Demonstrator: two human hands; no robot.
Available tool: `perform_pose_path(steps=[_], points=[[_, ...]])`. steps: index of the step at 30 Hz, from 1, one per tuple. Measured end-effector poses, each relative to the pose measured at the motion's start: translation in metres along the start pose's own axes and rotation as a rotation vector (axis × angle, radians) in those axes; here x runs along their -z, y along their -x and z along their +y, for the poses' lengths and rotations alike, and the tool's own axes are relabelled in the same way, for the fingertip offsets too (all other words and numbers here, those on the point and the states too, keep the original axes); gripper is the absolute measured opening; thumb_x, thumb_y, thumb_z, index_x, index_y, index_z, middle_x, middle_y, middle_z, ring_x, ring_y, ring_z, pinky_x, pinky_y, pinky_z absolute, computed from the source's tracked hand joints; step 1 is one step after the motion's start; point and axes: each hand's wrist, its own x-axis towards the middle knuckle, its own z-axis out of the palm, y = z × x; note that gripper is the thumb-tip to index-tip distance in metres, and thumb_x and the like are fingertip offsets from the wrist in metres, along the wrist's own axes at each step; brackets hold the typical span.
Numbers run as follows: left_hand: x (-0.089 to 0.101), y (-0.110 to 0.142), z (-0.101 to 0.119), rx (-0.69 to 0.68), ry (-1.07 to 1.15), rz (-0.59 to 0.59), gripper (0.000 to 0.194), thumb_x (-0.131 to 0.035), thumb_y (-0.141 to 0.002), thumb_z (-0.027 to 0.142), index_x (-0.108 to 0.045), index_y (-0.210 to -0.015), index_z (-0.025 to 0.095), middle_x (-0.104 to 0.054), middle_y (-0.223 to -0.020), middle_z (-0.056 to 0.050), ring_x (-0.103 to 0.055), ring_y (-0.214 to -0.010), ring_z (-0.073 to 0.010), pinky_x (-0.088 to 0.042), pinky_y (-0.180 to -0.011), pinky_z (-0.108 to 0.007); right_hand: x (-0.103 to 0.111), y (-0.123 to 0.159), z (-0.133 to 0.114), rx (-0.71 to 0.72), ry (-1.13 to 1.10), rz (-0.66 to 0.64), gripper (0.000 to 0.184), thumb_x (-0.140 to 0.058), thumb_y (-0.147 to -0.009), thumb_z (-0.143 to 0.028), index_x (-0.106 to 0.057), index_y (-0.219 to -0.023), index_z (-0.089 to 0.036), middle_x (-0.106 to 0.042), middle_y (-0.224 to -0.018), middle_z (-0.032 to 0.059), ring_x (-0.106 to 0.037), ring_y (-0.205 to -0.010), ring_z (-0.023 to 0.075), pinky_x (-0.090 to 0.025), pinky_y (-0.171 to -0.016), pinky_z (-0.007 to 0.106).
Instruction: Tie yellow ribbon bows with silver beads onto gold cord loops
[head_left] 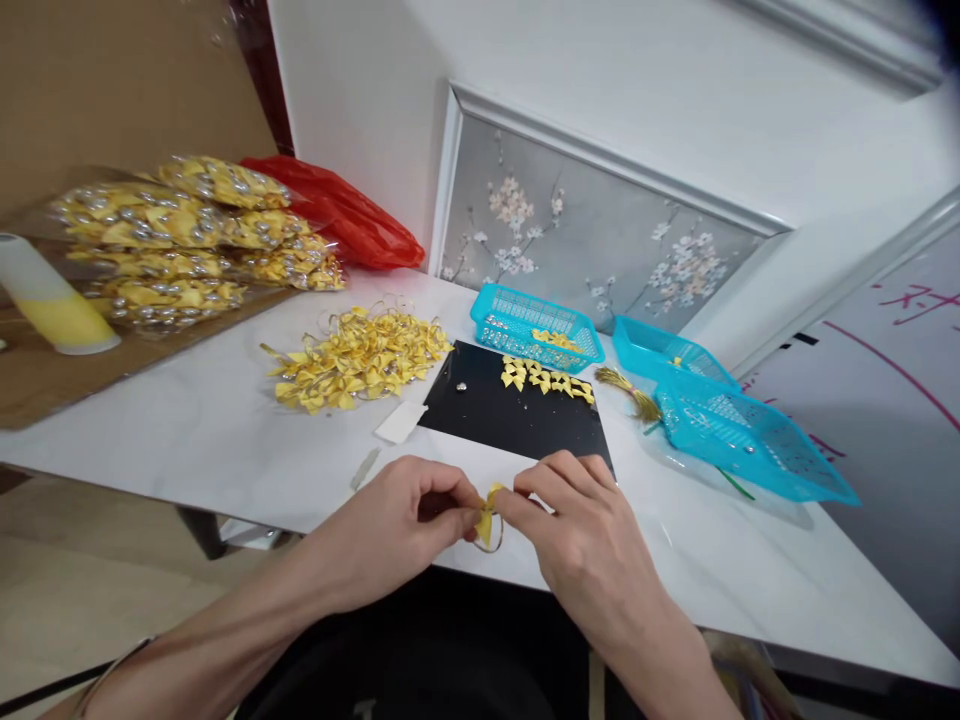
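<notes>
My left hand (397, 525) and my right hand (581, 530) meet at the near edge of the white table (210, 430). Both pinch one small yellow ribbon bow (487, 515) between fingertips; a thin loop hangs under it. Just beyond my hands lies a black mat (517, 415) with a row of yellow bows (547, 378) along its far edge and a small silver bead (461, 386). A loose heap of finished yellow bows with loops (360, 355) sits to the left of the mat.
Three turquoise baskets stand at the right: one (536, 325) behind the mat, two more (660, 350) (750, 435) beside it. A gold tassel (630, 392) lies between them. Bagged yellow bows (180, 240), a red plastic bag (337, 215) and a yellow-white spool (52, 300) sit far left.
</notes>
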Motion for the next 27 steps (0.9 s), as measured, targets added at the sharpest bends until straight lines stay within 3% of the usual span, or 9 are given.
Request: perform_pose_path(steps=[8,15,20,25,27], points=[[-0.001,0.002,0.003,-0.032,0.066,0.004,0.016,-0.059,-0.083,0.024,-0.072,-0.076,0.016,-0.061,-0.063,0.002,-0.052,-0.061,-0.0128,-0.041,-0.058,-0.023,-0.004,0.002,-0.01,-0.039,-0.056,0.08,0.028,-0.038,-0.1,-0.012,-0.065,-0.095,-0.016,-0.065,-0.083,0.0052,-0.055,-0.075,0.0176,-0.04,-0.068,0.032],[-0.003,0.006,0.006,-0.087,-0.129,0.144,0.017,-0.057,-0.083,0.02,-0.072,-0.076,0.019,-0.072,-0.078,-0.001,-0.064,-0.075,-0.0179,-0.046,-0.067,-0.025,-0.003,0.005,-0.019,-0.129,-0.252,0.127,0.024,-0.044,-0.093,-0.002,-0.058,-0.105,-0.016,-0.066,-0.088,0.006,-0.061,-0.079,0.018,-0.052,-0.071,0.031],[-0.006,0.009,0.009,-0.125,-0.221,0.193,0.019,-0.054,-0.083,0.017,-0.071,-0.074,0.019,-0.071,-0.078,-0.002,-0.064,-0.073,-0.0176,-0.045,-0.065,-0.025,-0.002,0.002,-0.025,-0.127,-0.2,0.142,0.024,-0.047,-0.091,-0.004,-0.063,-0.103,-0.018,-0.063,-0.1,0.0083,-0.06,-0.087,0.0173,-0.054,-0.074,0.028],[-0.002,0.008,0.01,-0.096,-0.067,0.161,0.017,-0.057,-0.081,0.019,-0.072,-0.075,0.018,-0.072,-0.078,-0.003,-0.064,-0.075,-0.019,-0.046,-0.065,-0.027,-0.003,0.002,-0.024,-0.012,-0.122,0.061,0.032,-0.036,-0.094,-0.006,-0.064,-0.105,-0.017,-0.064,-0.1,0.0092,-0.062,-0.084,0.0174,-0.053,-0.064,0.026],[0.001,0.008,0.01,-0.067,0.044,0.122,0.015,-0.059,-0.08,0.022,-0.071,-0.076,0.017,-0.071,-0.076,-0.003,-0.063,-0.074,-0.0195,-0.047,-0.066,-0.028,-0.002,0.002,-0.023,0.016,-0.106,0.054,0.033,-0.035,-0.094,-0.004,-0.063,-0.108,-0.015,-0.064,-0.103,0.0106,-0.062,-0.087,0.0181,-0.053,-0.067,0.027]])
